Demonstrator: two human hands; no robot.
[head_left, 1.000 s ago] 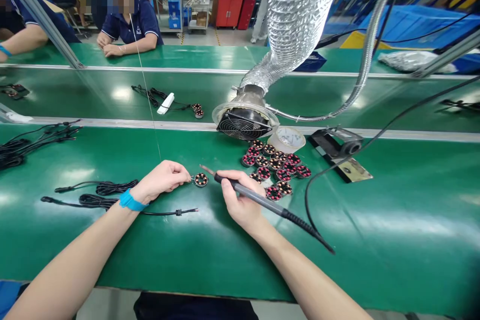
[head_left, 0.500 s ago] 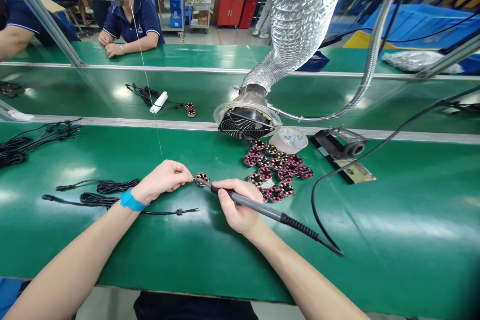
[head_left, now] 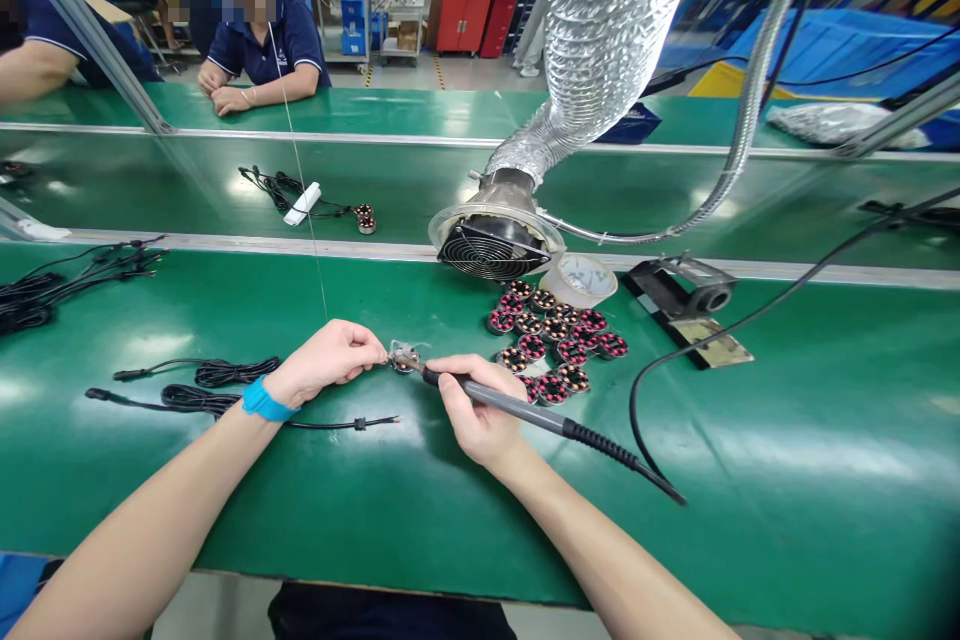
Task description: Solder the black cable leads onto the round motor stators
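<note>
- The coil ring (head_left: 405, 361) is lying on the green surface (head_left: 420, 530), nearer its far edge than its near edge; a pale wisp is hanging over it.
- The right hand (head_left: 480, 415) is gripping the soldering iron (head_left: 517, 408) by its handle, the tip meeting the ring.
- The left hand's (head_left: 341, 355) fingertips are closing together at the ring's left side; whether they are pinching ring or wire, I cannot tell.
- The ring is looking light and rigid, its windings probably fragile and now likely hot: its outer rim, away from the tip, is offering the safest hold.
</note>
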